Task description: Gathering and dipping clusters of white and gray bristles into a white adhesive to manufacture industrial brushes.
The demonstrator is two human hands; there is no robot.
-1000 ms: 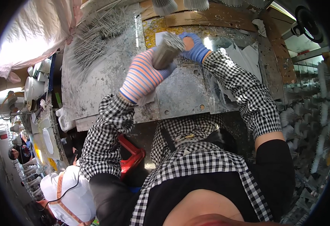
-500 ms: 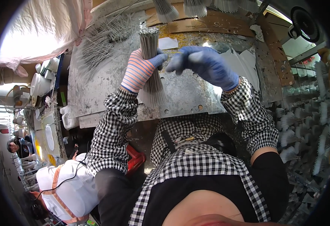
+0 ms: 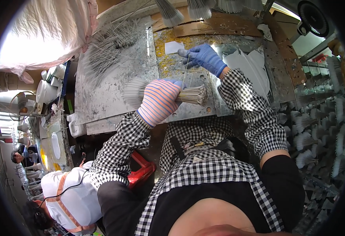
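1. Moved since the earlier frame: the bundle of thin grey rods (image 3: 194, 95), upright then, now lies sideways at mid-frame, thick ends right; the right hand has turned and lifted toward upper centre.
2. Left hand (image 3: 158, 98), striped glove, centre-left: fingers wrapped about the bundle, bristly ends fanning out leftward.
3. Thin strand (image 3: 186, 72), centre: rising from the bundle to the right hand. Step in hand, by judgement: drawing the strand out or binding with it.
4. Right hand (image 3: 204, 57), blue glove, upper centre: fingertips apparently pinched on the strand's upper end. Next move seems to call for a firm left grip and a steady strand.
5. Loose rod heap (image 3: 109, 47), upper left: spread on the worktable (image 3: 101, 108).
6. White paper (image 3: 173, 47), upper centre: just beside the right fingertips; nearest likely hindrance.
7. Crumpled pale sheet (image 3: 249, 70), upper right: beside the right sleeve; might catch it.
8. Round black fan (image 3: 313, 19), upper-right corner.
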